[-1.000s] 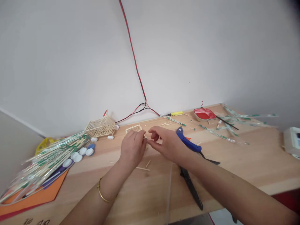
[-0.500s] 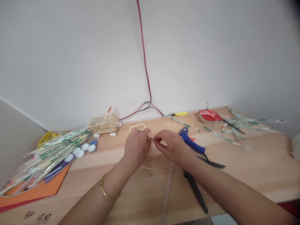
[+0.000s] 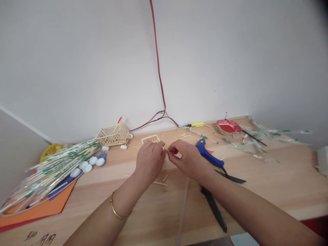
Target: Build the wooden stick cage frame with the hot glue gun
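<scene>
Over the middle of the wooden table, my left hand (image 3: 150, 158) is closed on a small frame of thin wooden sticks (image 3: 150, 138), whose ladder-like far side shows above the knuckles. My fingers hide the rest of it. My right hand (image 3: 185, 156) is closed in a pinch, thumb and forefinger meeting at the frame's right end beside my left fingertips. What lies in that pinch is too small to make out. A blue glue gun (image 3: 209, 154) lies just beyond my right wrist. Loose cut sticks (image 3: 160, 183) lie below my hands.
A stick-built cart (image 3: 112, 134) stands at the back left, near bottle caps (image 3: 87, 167) and a heap of wrapped chopsticks (image 3: 58, 167). Black scissors (image 3: 214, 209) lie partly under my right forearm. Farther right are a red-filled dish (image 3: 229, 126), plastic wrappers (image 3: 246, 150) and a yellow-handled screwdriver (image 3: 197, 124).
My right fingertips have shifted very slightly left, closer to my left fingers. The stick frame and the things on the table look the same.
</scene>
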A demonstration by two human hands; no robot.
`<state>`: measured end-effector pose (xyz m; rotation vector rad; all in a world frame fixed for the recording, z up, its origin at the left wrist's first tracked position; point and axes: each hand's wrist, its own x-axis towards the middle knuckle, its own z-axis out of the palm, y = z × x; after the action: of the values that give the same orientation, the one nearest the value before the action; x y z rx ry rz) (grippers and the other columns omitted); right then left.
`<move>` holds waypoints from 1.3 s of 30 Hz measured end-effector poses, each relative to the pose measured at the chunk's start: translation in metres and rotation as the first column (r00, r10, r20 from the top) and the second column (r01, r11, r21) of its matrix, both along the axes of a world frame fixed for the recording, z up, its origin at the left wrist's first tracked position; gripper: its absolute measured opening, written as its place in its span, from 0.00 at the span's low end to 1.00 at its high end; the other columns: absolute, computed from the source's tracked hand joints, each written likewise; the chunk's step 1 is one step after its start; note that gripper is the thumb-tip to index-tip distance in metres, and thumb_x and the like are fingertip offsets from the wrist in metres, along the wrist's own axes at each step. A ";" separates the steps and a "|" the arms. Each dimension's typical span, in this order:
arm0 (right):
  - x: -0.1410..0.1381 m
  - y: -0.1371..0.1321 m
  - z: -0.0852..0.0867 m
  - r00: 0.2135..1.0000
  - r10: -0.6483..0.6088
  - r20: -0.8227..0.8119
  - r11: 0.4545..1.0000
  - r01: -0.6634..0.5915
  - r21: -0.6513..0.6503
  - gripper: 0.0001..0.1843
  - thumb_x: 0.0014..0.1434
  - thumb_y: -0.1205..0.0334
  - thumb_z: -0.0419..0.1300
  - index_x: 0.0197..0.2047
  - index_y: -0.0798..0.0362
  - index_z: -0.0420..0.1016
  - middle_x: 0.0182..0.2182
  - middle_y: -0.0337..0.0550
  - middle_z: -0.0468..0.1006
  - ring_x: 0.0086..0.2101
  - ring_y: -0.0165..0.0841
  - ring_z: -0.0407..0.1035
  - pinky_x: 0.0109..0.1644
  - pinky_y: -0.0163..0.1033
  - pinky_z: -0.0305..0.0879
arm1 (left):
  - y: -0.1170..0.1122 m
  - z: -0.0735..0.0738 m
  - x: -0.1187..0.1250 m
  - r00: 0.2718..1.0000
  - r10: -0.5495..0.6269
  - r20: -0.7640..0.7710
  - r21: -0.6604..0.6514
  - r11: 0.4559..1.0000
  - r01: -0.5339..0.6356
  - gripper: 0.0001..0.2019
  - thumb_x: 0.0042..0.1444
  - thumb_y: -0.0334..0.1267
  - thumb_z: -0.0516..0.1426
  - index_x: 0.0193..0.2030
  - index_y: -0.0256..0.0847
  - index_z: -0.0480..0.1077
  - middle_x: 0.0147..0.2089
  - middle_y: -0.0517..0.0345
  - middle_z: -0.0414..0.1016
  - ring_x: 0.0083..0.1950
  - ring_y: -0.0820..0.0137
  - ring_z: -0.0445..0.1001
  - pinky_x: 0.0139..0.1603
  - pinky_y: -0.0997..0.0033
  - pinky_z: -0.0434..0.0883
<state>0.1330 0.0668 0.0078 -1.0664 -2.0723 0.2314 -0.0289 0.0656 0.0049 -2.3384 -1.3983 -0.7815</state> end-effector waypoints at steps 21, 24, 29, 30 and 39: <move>0.000 0.005 -0.006 0.999 0.021 -0.030 0.999 -0.023 -0.047 0.03 0.55 0.67 0.58 0.34 0.52 0.67 0.28 0.38 0.73 0.30 0.30 0.67 0.34 0.34 0.60 | -0.002 0.002 -0.001 0.999 -0.028 -0.035 -0.048 0.998 0.027 0.04 0.56 0.31 0.53 0.36 0.41 0.69 0.31 0.56 0.73 0.36 0.66 0.67 0.37 0.67 0.61; 0.000 0.004 -0.005 1.000 0.020 -0.015 0.998 -0.020 -0.055 0.02 0.55 0.68 0.57 0.31 0.52 0.67 0.27 0.38 0.73 0.30 0.30 0.67 0.34 0.34 0.59 | -0.002 0.002 0.000 0.999 -0.036 -0.026 -0.045 0.998 0.035 0.04 0.56 0.31 0.53 0.34 0.41 0.70 0.31 0.56 0.72 0.36 0.66 0.66 0.37 0.67 0.61; 0.000 0.005 -0.005 0.999 0.032 0.004 0.998 -0.032 -0.046 0.03 0.56 0.68 0.57 0.30 0.52 0.68 0.27 0.39 0.74 0.30 0.31 0.67 0.34 0.35 0.59 | -0.002 0.002 -0.001 0.999 -0.047 -0.023 -0.041 0.998 0.046 0.05 0.56 0.31 0.53 0.33 0.40 0.70 0.30 0.57 0.72 0.35 0.67 0.66 0.37 0.67 0.61; 0.000 0.005 -0.005 0.999 0.034 0.004 0.998 -0.033 -0.046 0.03 0.56 0.68 0.57 0.30 0.52 0.69 0.27 0.39 0.74 0.30 0.31 0.67 0.34 0.35 0.59 | -0.002 0.002 -0.001 0.999 -0.049 -0.025 -0.039 0.998 0.048 0.06 0.56 0.31 0.53 0.32 0.40 0.70 0.30 0.56 0.71 0.35 0.67 0.65 0.37 0.67 0.61; -0.001 0.005 -0.004 1.000 0.024 0.007 0.998 -0.024 -0.064 0.04 0.56 0.66 0.56 0.30 0.53 0.69 0.27 0.39 0.74 0.30 0.30 0.67 0.34 0.35 0.59 | -0.001 0.001 -0.001 0.999 -0.051 -0.017 -0.040 0.998 0.050 0.06 0.57 0.31 0.53 0.32 0.40 0.70 0.30 0.57 0.71 0.35 0.67 0.66 0.37 0.67 0.61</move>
<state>0.1317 0.0719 0.0039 -1.0828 -2.0982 0.3076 -0.0302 0.0644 0.0056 -2.4127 -1.3644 -0.7518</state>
